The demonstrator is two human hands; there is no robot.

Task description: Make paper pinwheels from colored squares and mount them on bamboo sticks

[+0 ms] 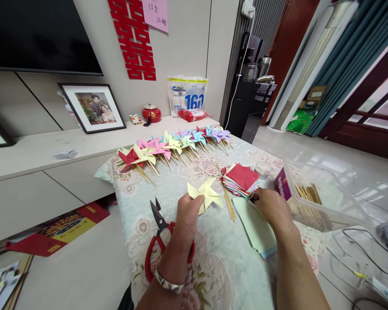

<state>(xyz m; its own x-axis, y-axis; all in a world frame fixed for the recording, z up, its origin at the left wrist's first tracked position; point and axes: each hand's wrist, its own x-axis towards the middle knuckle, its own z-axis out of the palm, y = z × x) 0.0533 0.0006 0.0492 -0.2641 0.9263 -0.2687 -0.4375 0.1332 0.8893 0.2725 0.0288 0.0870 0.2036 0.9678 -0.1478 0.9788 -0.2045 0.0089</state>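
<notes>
Scissors [158, 234] with red handles lie nearest on the flowered tablecloth [213, 267], blades pointing away, partly under the left wrist, which wears a silver bangle [168, 282]. The left hand [188, 213] is curled, its fingertips pinching the near edge of a pale yellow paper pinwheel [205, 193] that lies flat on the cloth; the pinwheel has no stick on it. Just right of the pinwheel lie a few thin wooden sticks [229, 204], side by side. The right hand [271, 206] rests palm down with fingers bent toward a stack of coloured paper squares [241, 178], its fingertips touching the stack's near edge; whether it grips a sheet I cannot tell. Under the right forearm sits a pile of pale green sheets [254, 224]. Right of that hand stands a clear plastic box [323, 193] holding more sticks, with a small purple carton [282, 184] against its near corner. Behind the paper stack is a small clear round tub [263, 168].

Farther off, along the cloth's far edge, a row of finished pinwheels [174, 146] on sticks lies in red, yellow, pink, green, blue and purple. Beyond it a low white cabinet [35, 150] carries a framed photo [95, 107], a red pot [151, 113] and a white bag with blue print [187, 95]. A red paper cutting [134, 41] hangs on the wall.
</notes>
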